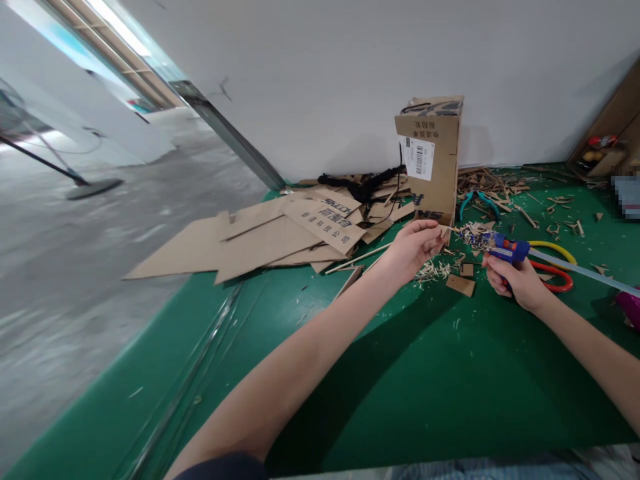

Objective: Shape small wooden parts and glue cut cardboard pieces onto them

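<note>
My right hand [515, 280] is wrapped round the handle of a blue glue gun [507, 249], with a long pale glue stick [580, 268] out of its back. Wood scraps cling about the gun's front end, which points left. Just beyond the nozzle, my left hand [414, 248] pinches a small piece of cardboard [446, 233]; the fingers partly hide it. Behind the left hand stands a tall cardboard box [434, 160] with a white label. Below the hands lie small cardboard pieces [461, 285] and a pile of thin wood shavings [433, 270].
Flat cardboard sheets [280, 240] cover the back left of the green table [400, 400]. Teal-handled pliers [479, 203] lie behind the glue gun. Scissors with red and yellow handles [560, 283] lie by my right wrist. Cardboard scraps [493, 183] line the wall.
</note>
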A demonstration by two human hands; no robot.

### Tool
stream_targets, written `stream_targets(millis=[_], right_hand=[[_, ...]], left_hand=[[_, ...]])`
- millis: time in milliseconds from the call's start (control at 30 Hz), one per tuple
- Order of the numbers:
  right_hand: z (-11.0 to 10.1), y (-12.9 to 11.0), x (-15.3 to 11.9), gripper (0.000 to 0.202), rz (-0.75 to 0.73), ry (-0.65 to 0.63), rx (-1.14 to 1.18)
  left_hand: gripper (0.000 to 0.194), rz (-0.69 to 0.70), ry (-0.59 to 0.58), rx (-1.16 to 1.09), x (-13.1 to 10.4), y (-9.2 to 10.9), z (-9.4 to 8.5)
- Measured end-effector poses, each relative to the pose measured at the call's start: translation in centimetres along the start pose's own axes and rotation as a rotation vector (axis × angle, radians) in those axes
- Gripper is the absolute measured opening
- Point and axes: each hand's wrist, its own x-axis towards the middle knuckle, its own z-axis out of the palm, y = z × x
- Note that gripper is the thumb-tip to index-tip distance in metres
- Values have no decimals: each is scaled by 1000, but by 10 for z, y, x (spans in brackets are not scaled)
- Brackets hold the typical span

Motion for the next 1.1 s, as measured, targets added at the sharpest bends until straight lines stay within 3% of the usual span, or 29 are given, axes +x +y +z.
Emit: stream_targets(millis=[300, 533, 1100], right_hand=[[1, -2, -1, 38, 22, 13, -2], [2, -3, -1, 38, 45, 20, 8], [1, -4, -1, 37, 39, -5, 21]], left_hand=[[10, -49, 41, -63, 3, 0, -2], [17, -53, 8, -55, 0, 0, 0], [12, -103, -40, -64, 4, -3, -3]])
